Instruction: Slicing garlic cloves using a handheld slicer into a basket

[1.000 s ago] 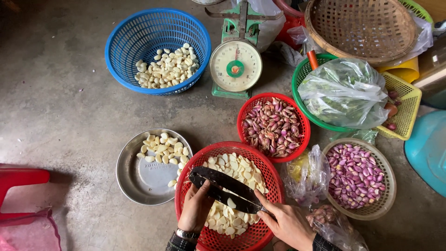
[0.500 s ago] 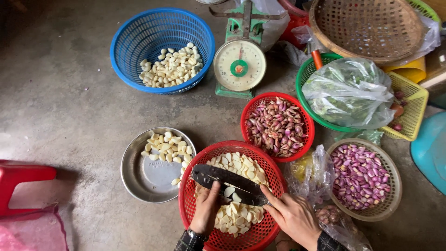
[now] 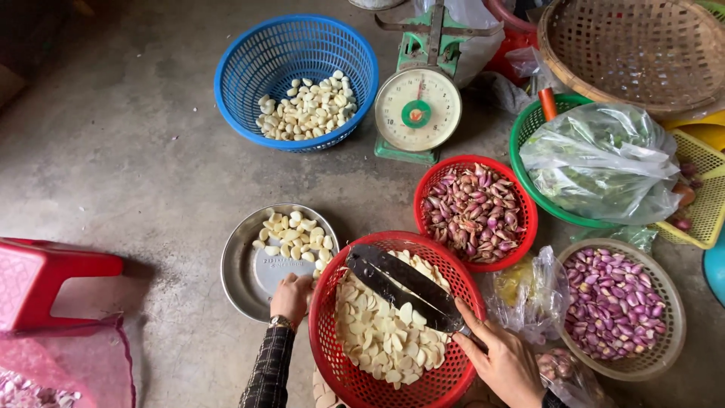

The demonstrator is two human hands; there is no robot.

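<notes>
The red basket (image 3: 326, 325) holds pale cream garlic slices (image 3: 381, 332) under a dark blade (image 3: 404, 287). A blue basket (image 3: 234, 98) sits beside the green scale (image 3: 417, 106). The sleeve (image 3: 268, 374) is dark plaid.

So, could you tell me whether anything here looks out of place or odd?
Only one thing: a long dark blade lies across the red plastic basket of sliced garlic, held by the right hand. The left hand rests on the round metal tray.
</notes>
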